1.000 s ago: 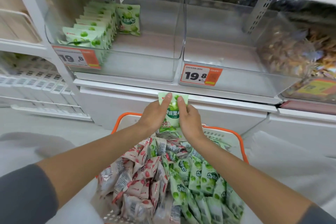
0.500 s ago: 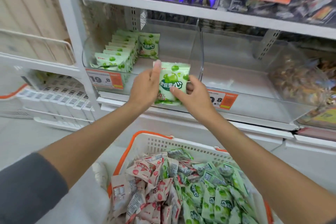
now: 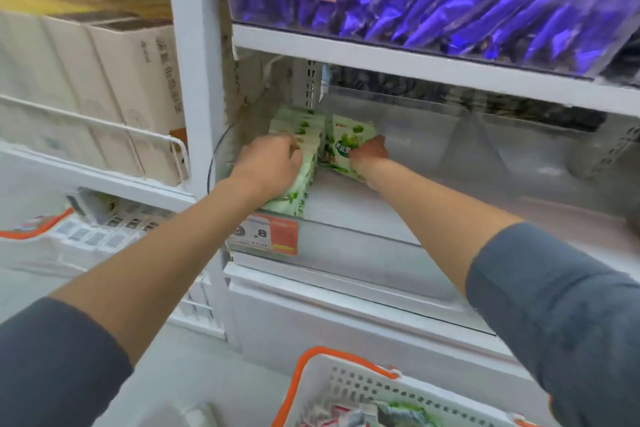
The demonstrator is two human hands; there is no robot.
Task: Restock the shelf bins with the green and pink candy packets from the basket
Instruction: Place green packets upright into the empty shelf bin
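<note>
In the bin (image 3: 346, 201) stand pale green packets (image 3: 300, 125).

A row of green candy packets (image 3: 300, 127) stands on edge along the left side of the clear shelf bin (image 3: 346, 244). It runs from near to far, and the left hand (image 3: 270, 165) lies on it. One more green packet (image 3: 347, 140) is upright just right of the row's far end, held by the right hand (image 3: 370, 153). Nearest, the white basket (image 3: 349, 383) with an orange rim shows pink packets (image 3: 330, 417) and a green one.
</note>
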